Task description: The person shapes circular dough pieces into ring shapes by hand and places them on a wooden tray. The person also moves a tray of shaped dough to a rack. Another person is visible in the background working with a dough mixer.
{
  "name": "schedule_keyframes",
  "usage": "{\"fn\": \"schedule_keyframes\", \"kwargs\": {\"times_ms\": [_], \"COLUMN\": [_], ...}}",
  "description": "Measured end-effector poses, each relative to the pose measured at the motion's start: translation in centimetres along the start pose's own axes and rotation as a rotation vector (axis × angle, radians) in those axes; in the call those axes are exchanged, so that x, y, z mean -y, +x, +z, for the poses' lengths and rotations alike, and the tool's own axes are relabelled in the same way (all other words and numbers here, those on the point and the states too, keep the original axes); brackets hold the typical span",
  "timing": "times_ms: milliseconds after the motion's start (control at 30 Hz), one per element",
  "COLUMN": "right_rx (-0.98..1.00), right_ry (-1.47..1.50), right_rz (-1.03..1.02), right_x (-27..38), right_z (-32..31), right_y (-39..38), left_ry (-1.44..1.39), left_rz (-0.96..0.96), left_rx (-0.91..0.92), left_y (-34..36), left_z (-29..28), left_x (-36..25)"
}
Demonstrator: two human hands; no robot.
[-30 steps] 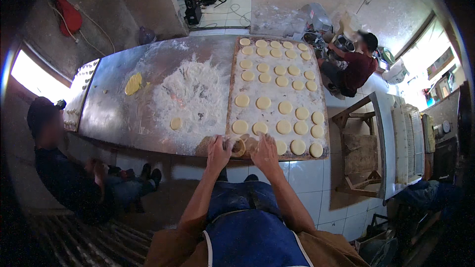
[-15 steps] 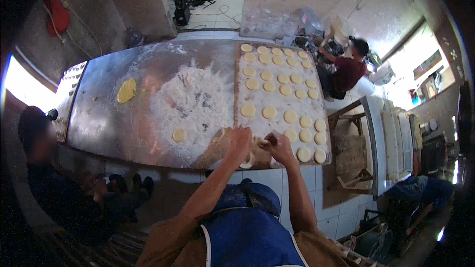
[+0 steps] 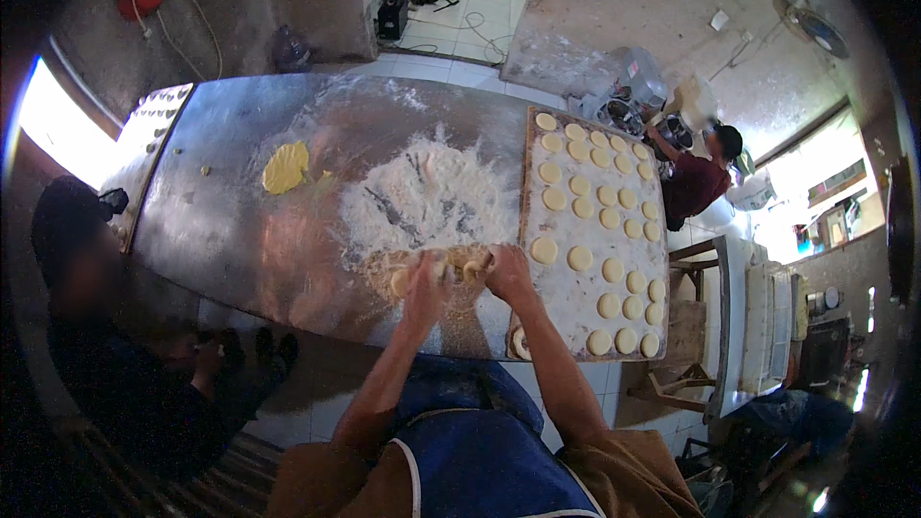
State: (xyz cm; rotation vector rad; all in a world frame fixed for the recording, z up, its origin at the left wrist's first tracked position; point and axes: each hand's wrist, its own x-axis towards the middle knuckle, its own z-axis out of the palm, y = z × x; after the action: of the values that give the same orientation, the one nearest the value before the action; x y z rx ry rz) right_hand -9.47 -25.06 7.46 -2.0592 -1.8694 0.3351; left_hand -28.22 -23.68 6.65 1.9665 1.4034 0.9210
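Head view shows a long metal table (image 3: pixel 216 240) running left to right before the person, a board (image 3: pixel 559 299) resting on its right end. Rows of pale dough discs (image 3: pixel 579 257) lie spaced over that board. Left of it spreads a white flour patch (image 3: pixel 451 182), and both hands are at its near edge. The left hand (image 3: pixel 422 286) is bent over the floury surface, its fingertips too blurred to tell whether they grip anything. The right hand (image 3: pixel 508 273) is narrowed, and its fingers appear to pinch a dough round by the rim. Farther left lies a flattened yellow lump (image 3: pixel 285 168), well apart from either hand.

Smallest are the rounds: the dough round (image 3: pixel 472 271) at the right fingertips, between the two hands, and a second round (image 3: pixel 398 280) just left of the left hand. Each should be light, soft and easily dented, with flour making it slippery rather than sticky; the rim suits a gentle hold, ideally with support beneath. Being circular, neither has a clear long axis or pointing end, and the pinched one's tilt cannot be told.
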Motion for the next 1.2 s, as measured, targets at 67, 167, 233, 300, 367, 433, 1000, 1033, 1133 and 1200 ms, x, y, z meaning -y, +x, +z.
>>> {"fn": "schedule_keyframes", "kwargs": {"times_ms": [67,167,233,300,367,433,1000,1033,1133,1200], "right_rx": [0.046,-0.035,-0.103,-0.166,-0.165,-0.118,0.065,0.098,-0.246,-0.296], "right_ry": [0.378,0.811,0.917,0.91,0.952,1.082,1.259,0.99,1.087,1.208], "right_rz": [0.094,0.197,0.284,0.29,0.323,0.286,0.467,0.465,0.483,0.505], "right_x": [0.3,1.9,3.0,3.7,3.7,3.2,-4.4,-4.8,-4.8,-5.1], "right_z": [-1.2,-2.0,-2.1,-2.5,-3.3,-4.4,-7.6,-7.9,-8.1,-8.5], "right_y": [-1.1,-3.0,-3.9,-4.5,-4.9,-5.2,-10.1,-10.3,-11.1,-12.0], "left_ry": [-0.209,-0.532,-0.771,-0.76,-0.673,-0.557,-0.591,-0.512,-1.358,-1.555], "left_rz": [-0.124,-0.207,-0.303,-0.292,-0.322,-0.315,0.363,0.327,-0.389,-0.562], "left_rx": [0.133,0.135,0.158,0.24,0.323,0.315,-0.064,-0.076,0.089,0.071], "left_y": [-0.7,-0.9,-0.7,-0.5,-0.3,-0.1,-3.4,-3.8,-4.8,-5.6], "left_z": [-0.2,-0.4,-0.4,-0.5,-0.5,-0.3,8.4,8.9,10.6,11.8], "left_x": [-1.3,-3.0,-3.8,-4.5,-5.2,-6.0,-11.7,-12.4,-14.0,-14.3]}}
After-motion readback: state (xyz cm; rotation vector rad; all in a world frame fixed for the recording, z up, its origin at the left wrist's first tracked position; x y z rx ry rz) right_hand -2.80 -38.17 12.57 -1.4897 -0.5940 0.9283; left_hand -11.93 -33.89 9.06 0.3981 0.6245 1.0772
